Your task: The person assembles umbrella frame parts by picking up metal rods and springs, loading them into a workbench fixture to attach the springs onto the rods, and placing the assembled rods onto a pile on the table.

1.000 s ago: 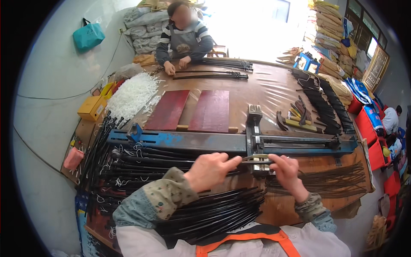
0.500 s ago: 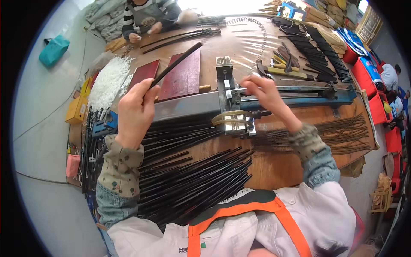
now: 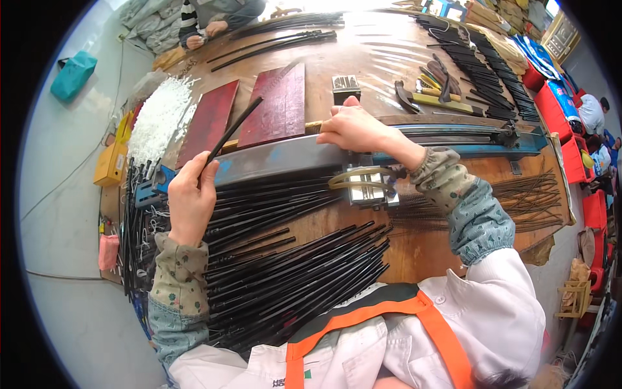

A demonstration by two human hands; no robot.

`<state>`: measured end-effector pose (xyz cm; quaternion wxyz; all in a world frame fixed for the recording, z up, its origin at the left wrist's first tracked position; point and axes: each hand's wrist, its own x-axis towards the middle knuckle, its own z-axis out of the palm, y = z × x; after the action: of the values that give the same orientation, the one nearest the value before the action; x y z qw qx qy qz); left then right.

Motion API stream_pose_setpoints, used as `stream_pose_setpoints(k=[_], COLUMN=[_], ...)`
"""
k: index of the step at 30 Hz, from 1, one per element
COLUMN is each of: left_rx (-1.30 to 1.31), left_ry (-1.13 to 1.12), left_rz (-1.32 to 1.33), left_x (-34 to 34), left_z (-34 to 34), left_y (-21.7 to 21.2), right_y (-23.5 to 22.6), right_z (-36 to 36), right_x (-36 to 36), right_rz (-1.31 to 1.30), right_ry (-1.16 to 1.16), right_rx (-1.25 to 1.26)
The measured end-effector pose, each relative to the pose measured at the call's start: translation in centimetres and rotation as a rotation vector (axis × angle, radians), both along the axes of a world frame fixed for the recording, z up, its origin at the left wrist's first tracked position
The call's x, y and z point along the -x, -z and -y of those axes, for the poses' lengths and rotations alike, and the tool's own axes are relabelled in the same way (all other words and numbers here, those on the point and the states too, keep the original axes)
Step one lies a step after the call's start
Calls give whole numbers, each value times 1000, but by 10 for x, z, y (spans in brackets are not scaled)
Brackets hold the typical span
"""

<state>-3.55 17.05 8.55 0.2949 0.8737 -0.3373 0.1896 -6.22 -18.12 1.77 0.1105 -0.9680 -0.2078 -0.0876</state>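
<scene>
Here the person stands over the table [image 3: 453, 259] with both hands busy. The left hand [image 3: 191, 198] is closed around one thin black rod [image 3: 233, 133], which points up and away from the person, its far end over the dark red boards [image 3: 278, 104]. The right hand [image 3: 353, 126] lies on top of the long blue-grey metal bar [image 3: 285, 159] of the jig, fingers curled over its far edge; I cannot tell whether it grips or only presses. Just below this hand is a brass-coloured loop handle [image 3: 359, 178] on the metal block.

Many more black rods lie in a pile [image 3: 291, 272] between the bar and the person's body, and a heap of small white pieces [image 3: 159, 120] is at the left, near a yellow box [image 3: 110, 162].

I think the risk is this: the rod is held only at its near end, so the far tip can swing and miss the jig, or knock the loose rods out of order. The right hand's fingers are also close to the clamp, and could be pinched if the bar moves.

Compared with half a second ago, the left hand has come lower and nearer to the bar, and the rod is less steep. The right hand has stayed on the bar.
</scene>
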Motion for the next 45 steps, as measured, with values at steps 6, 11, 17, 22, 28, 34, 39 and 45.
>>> stream_pose_setpoints(k=[6, 11, 17, 22, 28, 34, 39, 45], left_rx=[-86, -288, -296, -230, -114, -52, -253, -381], left_ry=[-25, 151, 317, 292, 348, 402, 413, 271], left_rz=[16, 112, 67, -116, -44, -39, 2, -11], left_x=[-21, -29, -27, -31, -32, -36, -42, -34], left_z=[-2, 35, 163, 160, 160, 160, 164, 176], left_y=[7, 38, 72, 80, 94, 96, 93, 88], right_y=[28, 30, 57, 74, 78, 72, 43, 55], right_z=[98, 206, 286, 288, 281, 276, 180, 120], right_x=[54, 147, 199, 190, 186, 203, 199, 215], right_rz=[567, 542, 522, 586, 598, 559, 551, 443], right_ry=[206, 479, 561, 497, 536, 597, 500, 488], right_rx=[-16, 178, 226, 50, 22, 36, 47, -98])
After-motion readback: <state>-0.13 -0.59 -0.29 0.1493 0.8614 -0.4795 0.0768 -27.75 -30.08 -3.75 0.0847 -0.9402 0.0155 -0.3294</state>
